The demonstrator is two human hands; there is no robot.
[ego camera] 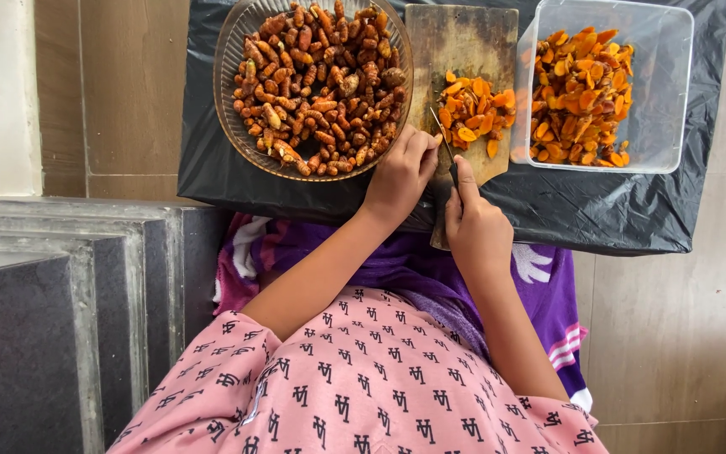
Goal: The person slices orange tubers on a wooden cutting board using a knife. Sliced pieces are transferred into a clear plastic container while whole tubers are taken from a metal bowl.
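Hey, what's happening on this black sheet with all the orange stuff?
A person is slicing turmeric roots. The right hand holds a knife over the wooden cutting board, beside a heap of orange slices. The left hand rests at the board's edge, next to the bowl of whole turmeric roots. A clear plastic tub holds more slices.

Under your hands the cutting board [462,42] is worn, matt wood with dark stains. Your right hand [478,227] holds a knife [445,145] with a thin metal blade and dark handle. The bowl [230,50] looks like ribbed clear glass, the tub [670,92] smooth clear plastic. Both sit on glossy, crinkled black plastic sheeting [598,206]. The roots [321,80] look rough and dull; the cut slices [474,113] look moist.
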